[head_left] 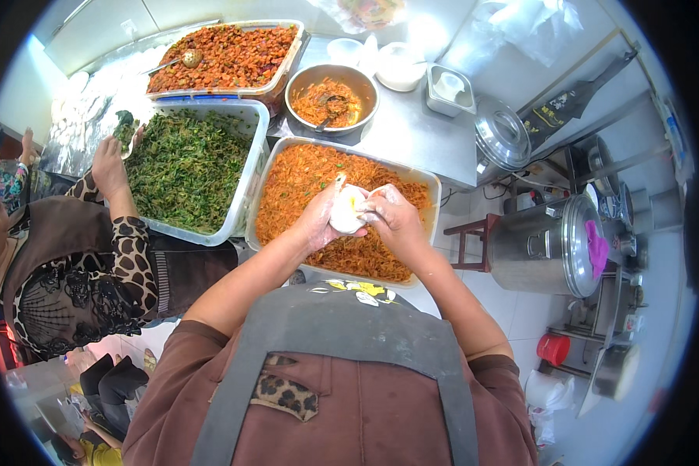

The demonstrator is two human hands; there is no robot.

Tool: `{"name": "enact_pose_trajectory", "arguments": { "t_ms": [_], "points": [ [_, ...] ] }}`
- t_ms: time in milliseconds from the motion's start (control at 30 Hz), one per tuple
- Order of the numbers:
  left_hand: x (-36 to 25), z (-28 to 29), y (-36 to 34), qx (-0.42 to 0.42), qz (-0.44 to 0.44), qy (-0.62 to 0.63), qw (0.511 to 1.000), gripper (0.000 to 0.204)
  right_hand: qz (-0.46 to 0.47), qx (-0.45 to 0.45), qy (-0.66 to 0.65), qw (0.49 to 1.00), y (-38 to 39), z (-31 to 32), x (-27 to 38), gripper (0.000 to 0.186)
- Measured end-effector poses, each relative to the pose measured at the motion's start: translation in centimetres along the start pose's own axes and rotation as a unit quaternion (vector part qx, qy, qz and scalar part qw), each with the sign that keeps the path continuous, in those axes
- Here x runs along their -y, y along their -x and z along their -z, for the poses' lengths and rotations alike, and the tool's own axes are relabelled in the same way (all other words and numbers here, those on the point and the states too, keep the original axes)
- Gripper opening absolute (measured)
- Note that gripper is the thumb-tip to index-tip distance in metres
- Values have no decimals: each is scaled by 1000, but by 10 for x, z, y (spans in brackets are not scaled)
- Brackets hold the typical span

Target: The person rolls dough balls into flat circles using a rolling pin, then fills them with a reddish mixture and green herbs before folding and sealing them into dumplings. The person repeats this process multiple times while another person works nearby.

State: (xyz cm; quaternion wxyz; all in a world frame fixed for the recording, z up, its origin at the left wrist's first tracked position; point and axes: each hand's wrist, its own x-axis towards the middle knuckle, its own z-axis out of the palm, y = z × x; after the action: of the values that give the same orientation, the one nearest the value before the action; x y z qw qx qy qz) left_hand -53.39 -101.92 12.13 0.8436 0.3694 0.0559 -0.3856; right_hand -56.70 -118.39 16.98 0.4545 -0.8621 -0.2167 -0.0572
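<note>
A white dough bun (345,216) with a small spot of orange-yellow at its top rests in my left hand (317,220), whose fingers curl round it. My right hand (397,219) pinches the bun's edge from the other side, fingers drawn together. White flour dusts both hands. They are over a large clear plastic tub (436,203) of shredded orange filling (307,177), above its surface. Whether the bun is fully closed at the top I cannot tell.
Beside my tub stands a tub of chopped greens (190,167), where a co-worker's hand (110,165) holds a green-filled wrapper. Behind are a tub of red diced filling (229,56) and a metal bowl (374,105) with a spoon. A large steel pot (532,239) stands right.
</note>
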Motion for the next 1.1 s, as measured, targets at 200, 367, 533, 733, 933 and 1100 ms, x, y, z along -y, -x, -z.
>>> {"name": "enact_pose_trajectory", "arguments": {
  "t_ms": [200, 367, 533, 733, 933, 1100],
  "points": [
    [-28, -18, 6, 13, 44, -79, 996, 56, 31, 7, -43, 999, -8, 12, -3, 17],
    [-13, -41, 13, 28, -168, 74, 983, 65, -142, -80, -378, 911, -14, 6, 7, 14],
    [-12, -26, 4, 10, -104, 88, 991, 62, -111, -13, -111, 988, -14, 2, 5, 12],
    [-24, -43, 9, -19, -186, 25, 982, 58, -278, -83, -419, 861, -15, 5, 10, 11],
    [-14, -30, 1, -46, -151, 66, 985, 55, -70, -87, -72, 991, -18, 0, 10, 13],
    [-37, -46, 14, 0, -54, 41, 998, 56, 138, -75, 184, 970, -22, 18, 14, 13]
  ]
}}
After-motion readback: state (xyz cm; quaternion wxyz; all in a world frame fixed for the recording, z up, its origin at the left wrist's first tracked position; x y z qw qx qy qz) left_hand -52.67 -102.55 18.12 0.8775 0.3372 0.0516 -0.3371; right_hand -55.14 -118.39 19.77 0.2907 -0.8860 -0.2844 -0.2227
